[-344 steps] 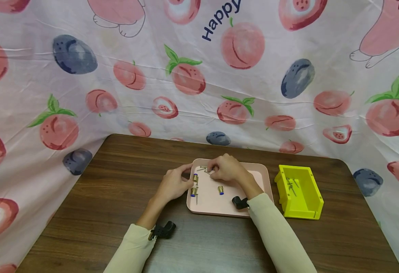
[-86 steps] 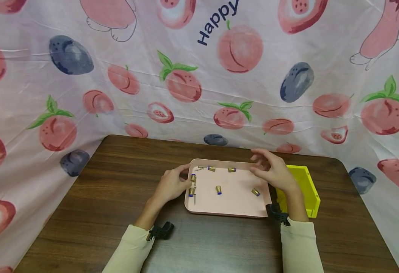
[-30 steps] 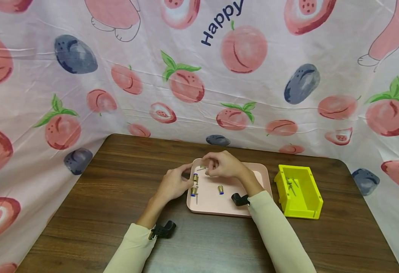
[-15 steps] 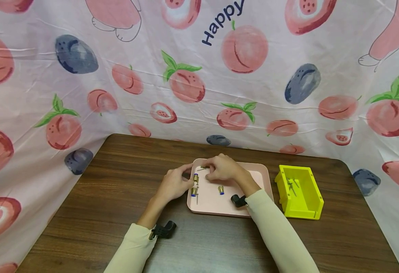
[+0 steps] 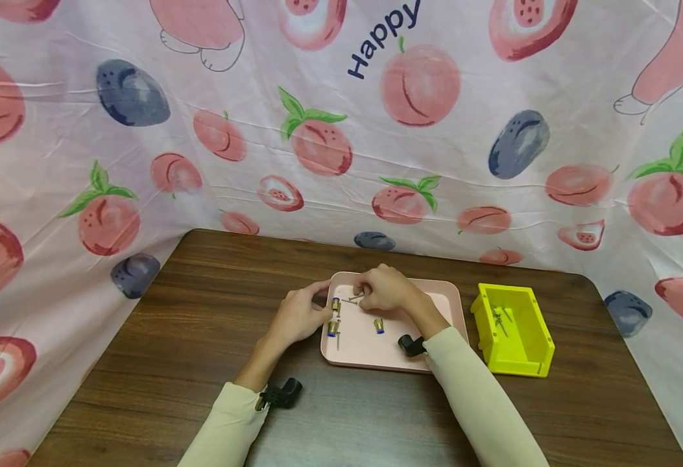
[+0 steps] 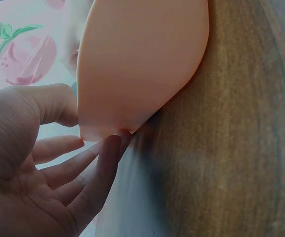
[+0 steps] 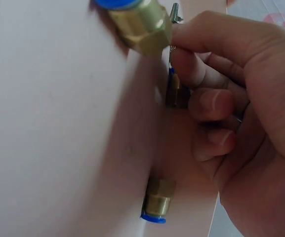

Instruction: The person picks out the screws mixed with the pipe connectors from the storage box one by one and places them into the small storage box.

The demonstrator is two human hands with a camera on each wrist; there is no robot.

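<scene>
Right hand dropped lower; only the wrist view shows its pinched screw.

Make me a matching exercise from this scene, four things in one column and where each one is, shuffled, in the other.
Things:
1. left hand
2. right hand
3. yellow plastic bin
4. brass fitting with a blue end

Places:
A. on the dark wooden table, right of the pink tray
B. lying on the pink tray's floor, near its middle
C. gripping the pink tray's left rim
D. over the pink tray's far part, pinching a thin metal pin

Pairs: 1-C, 2-D, 3-A, 4-B
</scene>
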